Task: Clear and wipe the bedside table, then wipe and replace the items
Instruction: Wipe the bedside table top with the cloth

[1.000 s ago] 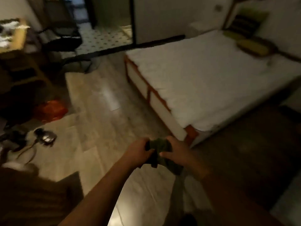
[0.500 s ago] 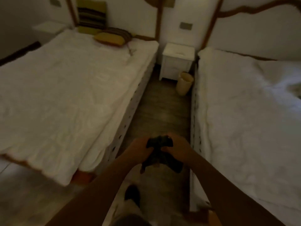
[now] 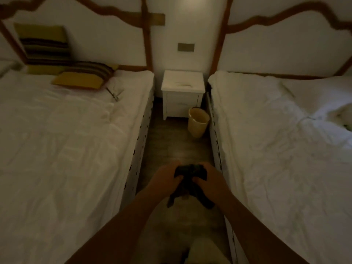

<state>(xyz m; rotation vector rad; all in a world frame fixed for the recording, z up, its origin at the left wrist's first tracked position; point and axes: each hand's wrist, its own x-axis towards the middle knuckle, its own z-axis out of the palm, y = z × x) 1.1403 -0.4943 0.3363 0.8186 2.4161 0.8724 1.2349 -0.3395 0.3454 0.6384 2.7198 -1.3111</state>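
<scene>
In a dim bedroom, a person's left hand [image 3: 165, 181] and right hand [image 3: 210, 184] both grip a bunched dark cloth [image 3: 190, 171], whose ends hang below the fingers. The left bed [image 3: 66, 149] and right bed [image 3: 285, 149] flank the hands. The white bedside table [image 3: 182, 80] stands well ahead of them, with a pale bin [image 3: 198, 122] just beside it.

bedside table [image 3: 182, 80] between two beds [image 3: 62, 141] against the far wall, bin [image 3: 198, 124] before it at right

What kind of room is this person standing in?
Probably a twin guest bedroom, perhaps a hotel: a left bed and a right bed in white sheets, a white bedside table between them, and a small waste bin by it.
</scene>
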